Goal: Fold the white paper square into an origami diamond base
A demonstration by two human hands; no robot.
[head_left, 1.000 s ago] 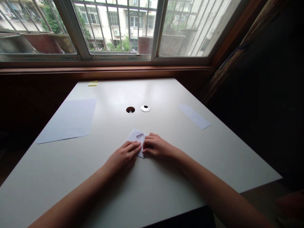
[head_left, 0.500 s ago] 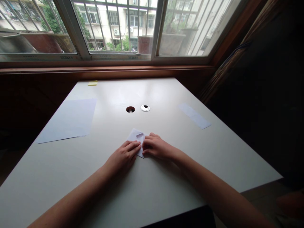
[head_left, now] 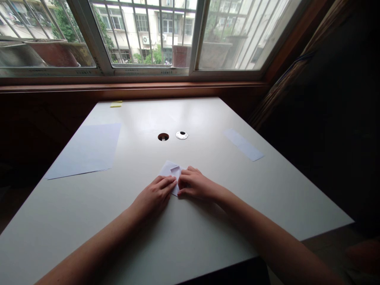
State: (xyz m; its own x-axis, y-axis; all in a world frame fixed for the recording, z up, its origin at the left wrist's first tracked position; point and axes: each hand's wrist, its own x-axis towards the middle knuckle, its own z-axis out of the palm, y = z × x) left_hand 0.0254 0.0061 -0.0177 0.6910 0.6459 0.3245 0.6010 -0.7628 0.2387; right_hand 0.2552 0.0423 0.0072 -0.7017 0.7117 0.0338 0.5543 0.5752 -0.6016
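Note:
A small folded sheet of white paper point(head_left: 168, 167) lies on the white table, with a raised flap near its middle. My left hand point(head_left: 158, 192) rests on its lower left part, fingers stretched out and pressing it down. At the paper's right edge, my right hand point(head_left: 196, 183) has its fingers curled and pinched on the fold. The thumb of my right hand is near the lower corner. Parts of the paper are hidden beneath both hands.
On the left of the table point(head_left: 142, 237) lie large white sheets point(head_left: 89, 148). A paper strip point(head_left: 243, 144) is to the right. Beyond my hands are a round hole point(head_left: 163, 137) and a metal ring cover point(head_left: 181, 135). A yellow pad point(head_left: 116, 104) sits near the window.
My right thumb has shifted slightly at the paper's lower corner, which now shows less. Otherwise both hands stay in place.

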